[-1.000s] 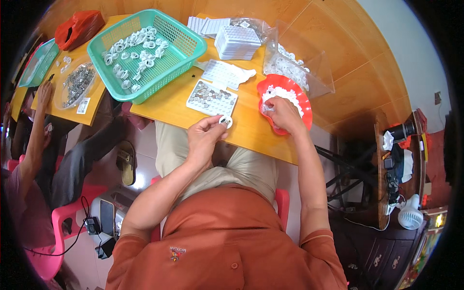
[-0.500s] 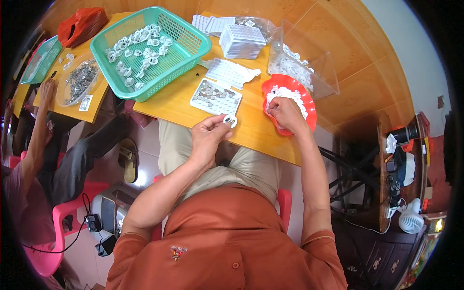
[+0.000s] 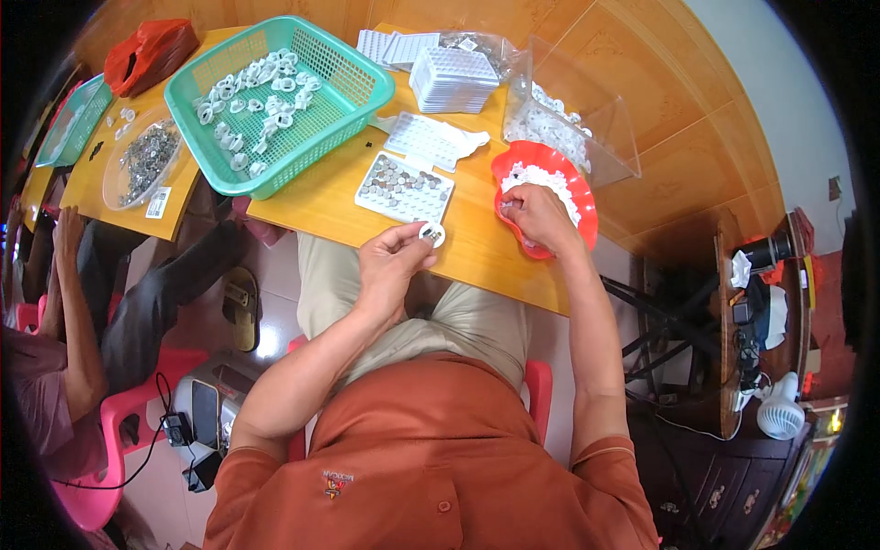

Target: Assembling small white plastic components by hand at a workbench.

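Note:
Between thumb and fingers my left hand (image 3: 390,261) holds a small round white plastic part (image 3: 432,235) with metal bits showing inside it. It is just off the table's near edge, by a white tray (image 3: 426,203) with several coin-like metal discs (image 3: 394,177) in its cells. My right hand (image 3: 539,218) reaches into a red scalloped dish (image 3: 587,220) of small white pieces (image 3: 550,181). Its fingers are pinched together at the dish's near left side; whatever they hold is hidden.
A green basket (image 3: 275,174) with white ring parts stands at the left. Behind the tray lie another white tray (image 3: 431,137) and a tray stack (image 3: 454,81). A clear bin (image 3: 605,128) of white parts stands far right. At left, a co-worker's arm (image 3: 78,312) hangs beside a bowl of metal parts (image 3: 147,165).
The view has shifted slightly. My left hand still holds the white part, and my right hand stays in the red dish. The co-worker's hand has drawn back off the table.

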Action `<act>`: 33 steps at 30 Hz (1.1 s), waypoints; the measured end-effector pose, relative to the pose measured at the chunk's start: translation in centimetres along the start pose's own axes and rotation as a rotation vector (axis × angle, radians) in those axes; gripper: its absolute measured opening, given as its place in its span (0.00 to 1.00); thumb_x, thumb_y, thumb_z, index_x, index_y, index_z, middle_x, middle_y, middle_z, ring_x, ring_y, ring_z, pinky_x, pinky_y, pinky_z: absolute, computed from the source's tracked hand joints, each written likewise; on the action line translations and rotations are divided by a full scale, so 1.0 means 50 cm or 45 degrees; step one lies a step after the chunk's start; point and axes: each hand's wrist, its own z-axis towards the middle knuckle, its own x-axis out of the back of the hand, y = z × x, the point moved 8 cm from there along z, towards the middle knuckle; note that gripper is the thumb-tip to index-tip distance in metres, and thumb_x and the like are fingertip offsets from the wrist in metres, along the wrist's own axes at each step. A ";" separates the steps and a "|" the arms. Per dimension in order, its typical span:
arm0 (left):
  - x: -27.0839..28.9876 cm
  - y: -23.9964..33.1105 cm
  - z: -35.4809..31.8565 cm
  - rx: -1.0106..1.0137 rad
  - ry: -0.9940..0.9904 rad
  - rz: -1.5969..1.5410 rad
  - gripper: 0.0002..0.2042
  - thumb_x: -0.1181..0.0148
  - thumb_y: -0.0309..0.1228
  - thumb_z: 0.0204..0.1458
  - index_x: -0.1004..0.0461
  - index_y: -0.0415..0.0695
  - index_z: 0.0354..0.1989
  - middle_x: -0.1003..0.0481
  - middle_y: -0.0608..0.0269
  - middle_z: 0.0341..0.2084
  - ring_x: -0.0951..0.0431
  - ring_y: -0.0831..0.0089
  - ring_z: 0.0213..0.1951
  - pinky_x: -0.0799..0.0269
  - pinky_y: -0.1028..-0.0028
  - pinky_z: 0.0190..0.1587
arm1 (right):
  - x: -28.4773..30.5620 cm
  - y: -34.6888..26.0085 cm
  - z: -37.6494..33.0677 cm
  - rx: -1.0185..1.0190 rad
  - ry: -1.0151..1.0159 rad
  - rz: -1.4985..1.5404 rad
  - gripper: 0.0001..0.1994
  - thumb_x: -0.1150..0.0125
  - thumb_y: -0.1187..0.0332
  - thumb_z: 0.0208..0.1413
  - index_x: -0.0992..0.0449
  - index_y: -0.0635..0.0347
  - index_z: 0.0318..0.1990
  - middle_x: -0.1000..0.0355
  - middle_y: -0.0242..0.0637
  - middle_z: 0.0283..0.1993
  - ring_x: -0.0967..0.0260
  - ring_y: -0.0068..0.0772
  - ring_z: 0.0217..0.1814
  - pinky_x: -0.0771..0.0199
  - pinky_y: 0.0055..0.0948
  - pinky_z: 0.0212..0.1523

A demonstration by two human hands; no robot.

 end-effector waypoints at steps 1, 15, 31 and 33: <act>-0.002 0.000 -0.001 0.009 -0.001 -0.001 0.12 0.42 0.20 0.52 0.28 0.32 0.45 0.24 0.60 0.32 0.24 0.78 0.30 0.25 0.81 0.34 | 0.001 0.000 0.000 0.022 0.018 0.004 0.07 0.39 0.70 0.49 0.21 0.64 0.34 0.25 0.47 0.33 0.26 0.44 0.34 0.30 0.37 0.38; 0.001 -0.009 0.002 0.008 0.000 0.016 0.15 0.41 0.20 0.50 0.28 0.31 0.47 0.25 0.62 0.32 0.24 0.80 0.31 0.26 0.82 0.35 | 0.000 0.015 -0.002 0.084 0.013 0.040 0.08 0.42 0.70 0.50 0.24 0.64 0.35 0.28 0.50 0.37 0.30 0.51 0.46 0.32 0.41 0.47; 0.002 -0.010 0.000 -0.005 0.008 0.036 0.12 0.41 0.20 0.52 0.27 0.33 0.45 0.23 0.59 0.33 0.24 0.78 0.30 0.24 0.80 0.34 | 0.016 0.010 -0.004 0.089 0.110 0.016 0.09 0.41 0.66 0.51 0.21 0.62 0.33 0.25 0.49 0.34 0.27 0.51 0.40 0.30 0.42 0.43; -0.001 -0.009 -0.002 -0.004 0.007 0.036 0.12 0.41 0.20 0.52 0.27 0.33 0.45 0.23 0.59 0.33 0.24 0.78 0.30 0.24 0.80 0.34 | 0.025 0.014 -0.007 0.093 0.171 0.061 0.09 0.41 0.67 0.51 0.21 0.63 0.33 0.25 0.49 0.34 0.27 0.51 0.39 0.30 0.41 0.42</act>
